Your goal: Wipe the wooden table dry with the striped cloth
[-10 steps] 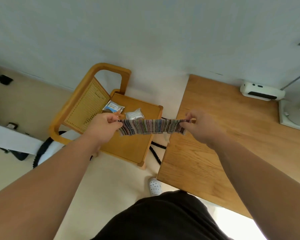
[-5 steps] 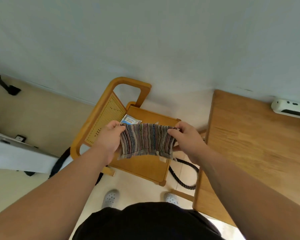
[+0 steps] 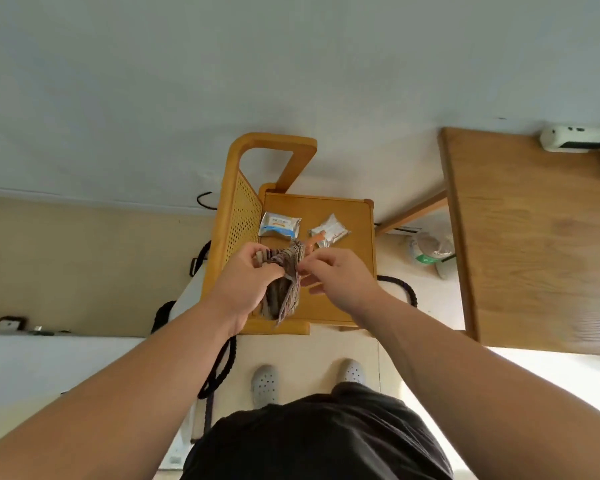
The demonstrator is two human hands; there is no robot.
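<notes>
Pale wall (image 3: 291, 64) at back, beige floor (image 3: 84, 265) below it. L hand (image 3: 246, 284): fingers curled round the cloth (image 3: 286, 289), which is bunched up w/ its lower part hanging from the fist. R hand (image 3: 340, 282): thumb & forefinger pinch the cloth's top edge, other fingers loose, half straight. Hands nearly touch, cloth btwn them, over the front-left part of the chair (image 3: 357, 216) seat. On the seat beyond the hands: blue-white packet (image 3: 279, 227) & silver packet (image 3: 329, 231), side by side, not touching. Table (image 3: 534, 237) off to the right, well apart from the cloth; white device (image 3: 575, 142) at its far corner. Dark rope (image 3: 219, 370) on the floor by the chair. Grey shoes (image 3: 264, 384) show btwn the arms.
</notes>
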